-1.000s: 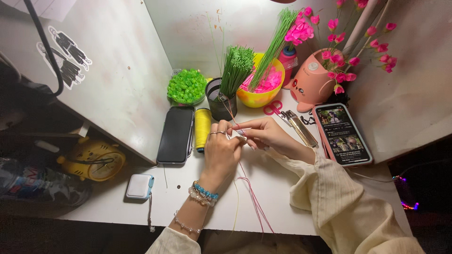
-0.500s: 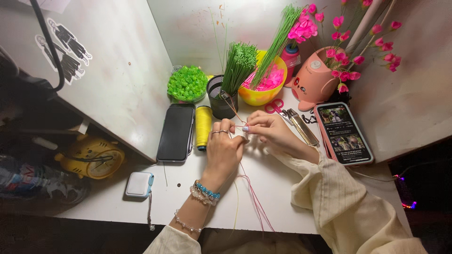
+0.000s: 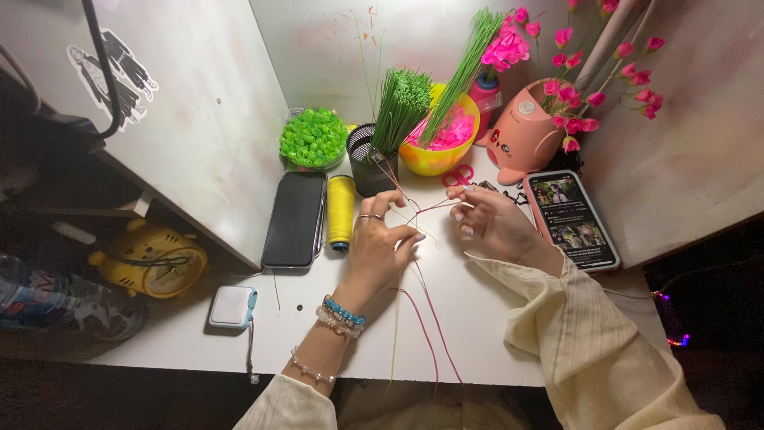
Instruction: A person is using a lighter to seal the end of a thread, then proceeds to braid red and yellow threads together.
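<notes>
Two hands work over the counter (image 3: pixel 477 318): the left hand (image 3: pixel 380 243) pinches thin pink strands (image 3: pixel 426 318) that trail toward the near edge, while the right hand (image 3: pixel 493 223) hovers loosely open just beside it. No finished piece shows; green stems (image 3: pixel 402 103) wait upright in a cup.

Cream sleeves; left hand (image 3: pixel 382 243) ringed, beaded bracelets; right hand (image 3: pixel 493 223) bare.
</notes>
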